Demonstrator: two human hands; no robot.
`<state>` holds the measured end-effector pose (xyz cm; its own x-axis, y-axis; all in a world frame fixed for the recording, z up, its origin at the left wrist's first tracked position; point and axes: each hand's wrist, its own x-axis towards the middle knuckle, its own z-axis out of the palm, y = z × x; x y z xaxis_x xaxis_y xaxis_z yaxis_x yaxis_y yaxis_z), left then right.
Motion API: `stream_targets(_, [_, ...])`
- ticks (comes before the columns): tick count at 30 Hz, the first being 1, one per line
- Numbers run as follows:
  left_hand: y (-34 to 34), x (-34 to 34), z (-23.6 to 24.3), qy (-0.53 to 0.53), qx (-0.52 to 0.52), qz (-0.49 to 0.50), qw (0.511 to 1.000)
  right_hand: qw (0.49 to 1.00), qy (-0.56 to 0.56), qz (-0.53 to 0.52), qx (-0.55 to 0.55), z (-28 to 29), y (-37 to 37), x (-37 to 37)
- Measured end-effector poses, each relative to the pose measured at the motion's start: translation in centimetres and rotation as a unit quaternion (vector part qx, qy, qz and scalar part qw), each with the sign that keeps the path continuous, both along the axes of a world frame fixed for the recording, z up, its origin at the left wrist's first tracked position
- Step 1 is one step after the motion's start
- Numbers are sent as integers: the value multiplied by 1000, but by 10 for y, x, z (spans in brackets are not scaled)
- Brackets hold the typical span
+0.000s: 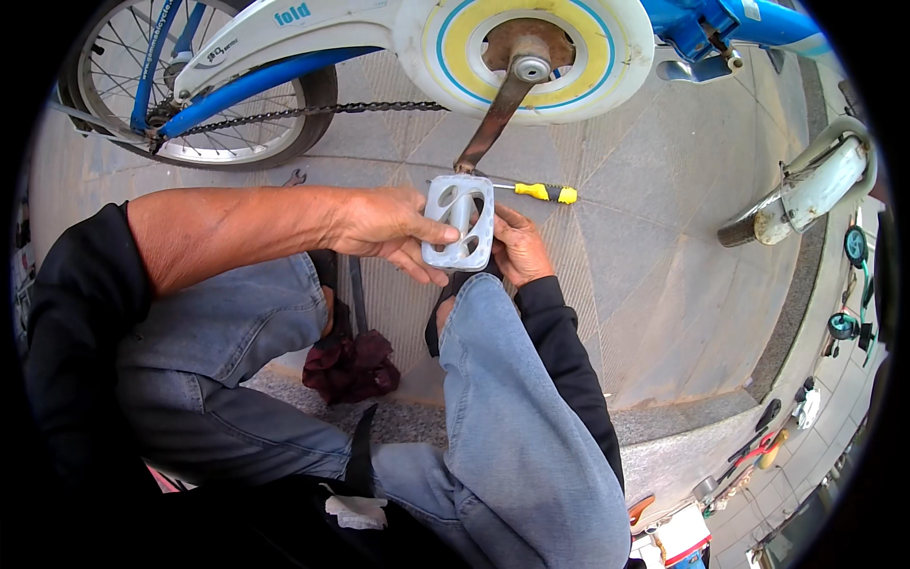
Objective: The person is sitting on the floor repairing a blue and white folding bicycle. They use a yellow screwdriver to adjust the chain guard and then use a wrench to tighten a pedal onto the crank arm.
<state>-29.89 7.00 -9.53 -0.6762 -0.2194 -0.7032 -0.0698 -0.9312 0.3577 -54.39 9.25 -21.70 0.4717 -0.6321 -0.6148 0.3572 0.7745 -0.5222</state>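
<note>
A pale, translucent bicycle pedal (464, 211) hangs at the lower end of a rusty crank arm (500, 119). My left hand (403, 232) grips its left side, with the thumb lying across the pedal's face and the other fingers curled beneath. On the opposite side, my right hand (521, 248) closes its fingers at the pedal's right edge; the fingertips are partly hidden behind it. The crank joins a white and yellow disc guard (607, 59) on a blue and white bicycle. Just behind the pedal, a yellow and black screwdriver (547, 192) lies on the paving.
The bicycle's chain (313, 112) runs left to a spoked wheel (327, 100). An open-end wrench (297, 177) lies beyond my left forearm. A dark red cloth (351, 368) and a metal bar (358, 294) sit between my legs. A white metal post (820, 194) stands right; assorted tools line the lower right.
</note>
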Motion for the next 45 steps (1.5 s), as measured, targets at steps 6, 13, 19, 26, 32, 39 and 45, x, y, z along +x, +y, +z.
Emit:
stream_targets(6, [-1,6,-8,7,13,-27,1000,999,48,11,-23,5,7,23])
stream_targets(13, [-2,7,-6,-22,0,-54,998,933,203,125,-268,7,8,40])
stream_targets(19, [1,9,-9,-22,3,-57,998,987,94,61,-119,-1,-4,46])
stream_targets(26, [0,7,-7,-7,-7,-73,997,996,25,43,-70,-5,-10,56])
stream_targets(32, [4,11,-14,9,19,-71,997,988,-22,97,-119,6,-26,67])
stream_targets(39, [6,2,-13,-5,-8,-60,998,991,-19,42,-123,8,-13,54])
stream_targets(45, [-9,-1,34,-181,-182,-165,952,982,-20,102,-155,-3,-12,48])
